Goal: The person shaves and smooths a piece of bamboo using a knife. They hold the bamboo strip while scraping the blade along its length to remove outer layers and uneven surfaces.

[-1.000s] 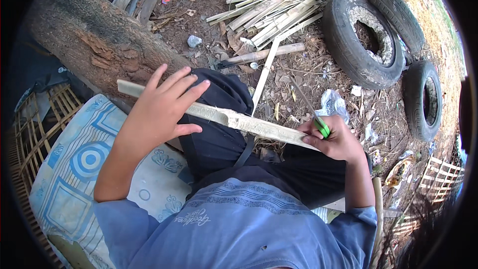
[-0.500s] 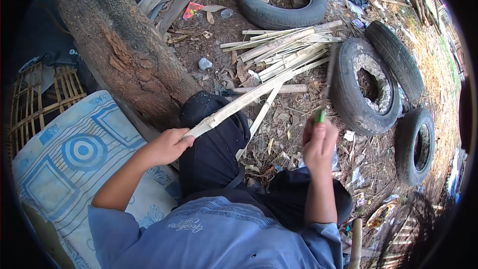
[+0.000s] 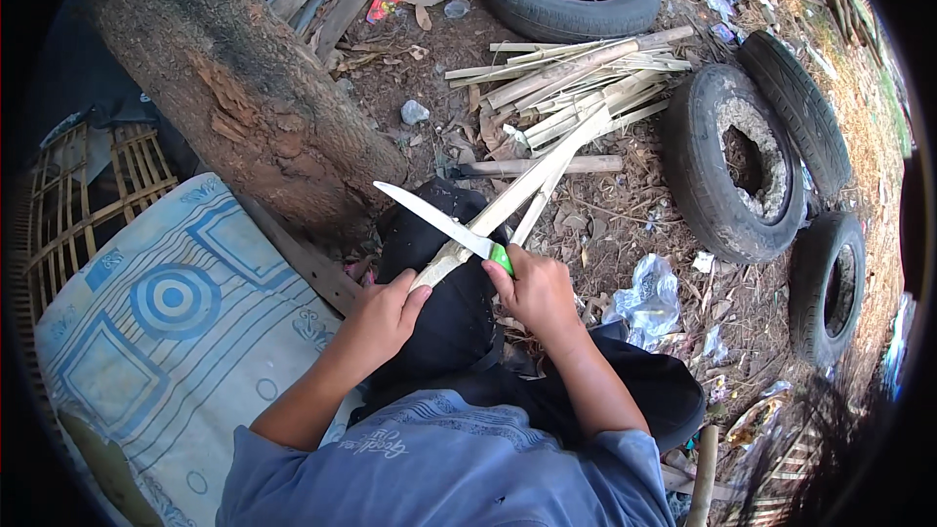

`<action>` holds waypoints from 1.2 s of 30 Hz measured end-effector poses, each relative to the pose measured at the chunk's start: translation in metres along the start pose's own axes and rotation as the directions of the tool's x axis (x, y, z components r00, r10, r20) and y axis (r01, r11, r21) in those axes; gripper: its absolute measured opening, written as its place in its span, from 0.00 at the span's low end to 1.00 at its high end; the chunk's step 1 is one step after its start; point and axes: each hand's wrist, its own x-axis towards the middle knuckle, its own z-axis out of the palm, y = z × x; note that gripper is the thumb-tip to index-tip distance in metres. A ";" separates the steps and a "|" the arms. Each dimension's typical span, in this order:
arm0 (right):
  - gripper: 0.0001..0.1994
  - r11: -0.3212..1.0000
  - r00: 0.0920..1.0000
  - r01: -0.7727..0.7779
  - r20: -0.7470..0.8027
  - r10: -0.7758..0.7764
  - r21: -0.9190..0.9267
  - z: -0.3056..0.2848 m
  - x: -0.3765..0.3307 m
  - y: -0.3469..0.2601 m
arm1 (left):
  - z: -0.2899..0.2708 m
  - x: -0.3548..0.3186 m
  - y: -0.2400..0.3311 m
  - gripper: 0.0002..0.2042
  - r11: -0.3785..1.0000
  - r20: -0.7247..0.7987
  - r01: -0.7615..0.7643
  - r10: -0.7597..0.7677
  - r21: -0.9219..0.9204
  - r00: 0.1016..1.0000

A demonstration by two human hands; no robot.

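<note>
My left hand [image 3: 379,320] is closed round the near end of a pale split bamboo strip [image 3: 527,182]. The strip slants away over my knee toward a pile of bamboo strips [image 3: 576,88] on the ground. My right hand [image 3: 543,295] grips the green handle of a knife [image 3: 429,215]. Its blade lies across the strip just beyond my left hand, with the tip pointing far left. Around the blade the strip's surface looks rough and splintered. Another thin bamboo strip [image 3: 543,203] runs partly beneath the held one.
A tree trunk [image 3: 264,107] leans at the left, beside a blue-patterned cushion [image 3: 234,303]. Old tires [image 3: 698,166] lie and stand at the right, with one tire [image 3: 498,0] behind the pile. A clear plastic bag [image 3: 646,298] and dry leaves litter the ground.
My right hand has brought the knife down and left from the raised position onto the strip. My left hand has shifted right with the strip, which now points more steeply away from me.
</note>
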 end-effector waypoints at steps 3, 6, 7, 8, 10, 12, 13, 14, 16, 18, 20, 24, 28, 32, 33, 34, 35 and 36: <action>0.21 0.999 0.995 0.009 0.098 -0.004 -0.049 -0.011 0.009 0.011 | -0.002 0.002 0.009 0.13 0.999 -0.008 0.020 -0.020 0.047 1.000; 0.21 0.995 0.994 0.053 0.098 -0.044 -0.090 -0.016 0.017 0.018 | 0.000 0.001 0.010 0.12 0.998 -0.039 0.025 -0.023 0.051 0.999; 0.20 0.988 0.994 0.090 0.072 -0.081 -0.124 -0.016 0.016 0.024 | 0.001 0.001 0.011 0.12 0.998 -0.056 0.030 -0.027 0.052 0.998; 0.19 0.989 0.992 -0.125 -0.010 0.124 -0.082 -0.019 0.021 0.037 | 0.000 0.000 0.012 0.12 0.998 -0.060 0.041 -0.038 0.049 0.997; 0.19 0.963 0.984 -0.154 -0.123 0.129 -0.222 -0.041 0.027 0.078 | -0.003 0.000 0.014 0.13 0.997 -0.052 0.041 -0.038 0.061 0.998; 0.18 0.951 0.987 -0.135 -0.118 0.106 -0.277 -0.044 0.032 0.082 | -0.004 0.006 0.014 0.13 0.998 -0.031 0.055 -0.054 0.038 0.998; 0.18 0.950 0.988 -0.133 -0.114 0.105 -0.281 -0.046 0.034 0.082 | -0.005 0.007 0.013 0.13 0.998 -0.011 0.061 -0.061 0.019 0.998; 0.18 0.941 0.989 -0.131 -0.106 0.103 -0.311 -0.048 0.036 0.082 | -0.004 0.006 0.012 0.13 0.998 -0.010 0.061 -0.060 0.014 0.998; 0.17 0.930 0.990 -0.124 -0.102 0.094 -0.345 -0.050 0.036 0.080 | -0.002 0.005 0.011 0.13 0.998 -0.018 0.058 -0.058 -0.005 0.998; 0.17 0.947 0.980 -0.188 -0.110 0.164 -0.259 -0.051 0.026 0.074 | -0.001 0.007 0.014 0.13 0.999 -0.023 0.038 -0.039 -0.004 0.999; 0.21 0.954 0.986 -0.153 -0.100 0.131 -0.257 -0.044 0.022 0.048 | 0.001 0.007 0.013 0.13 1.000 -0.014 0.026 -0.026 0.000 1.000; 0.21 0.982 1.000 -0.021 -0.024 0.017 -0.188 -0.021 0.028 0.039 | 0.003 0.002 0.007 0.13 1.000 -0.025 0.027 -0.026 0.016 0.999; 0.25 0.880 0.971 -0.194 -0.213 0.110 -0.433 -0.052 0.058 0.136 | -0.004 0.002 0.007 0.12 0.998 -0.040 0.019 -0.016 0.067 0.999; 0.35 0.638 0.679 -0.715 -0.498 0.540 -0.284 -0.160 0.026 0.268 | -0.001 -0.007 -0.007 0.12 0.999 -0.128 -0.025 0.030 0.039 0.991; 0.35 0.642 0.684 -0.708 -0.513 0.519 -0.294 -0.174 0.012 0.282 | 0.000 0.001 -0.005 0.12 0.999 -0.138 -0.043 0.046 0.031 0.989; 0.35 0.704 0.722 -0.654 -0.507 0.471 -0.278 -0.170 0.010 0.270 | 0.002 0.002 -0.004 0.12 0.999 -0.135 -0.036 0.039 0.020 0.990; 0.34 0.757 0.768 -0.607 -0.424 0.480 -0.243 -0.159 0.013 0.240 | 0.000 0.002 -0.005 0.12 1.000 -0.144 -0.023 0.025 0.009 0.989; 0.31 0.843 0.792 -0.522 -0.443 0.421 -0.132 -0.142 0.013 0.217 | 0.000 0.006 -0.006 0.12 0.999 -0.128 -0.028 0.032 0.038 0.991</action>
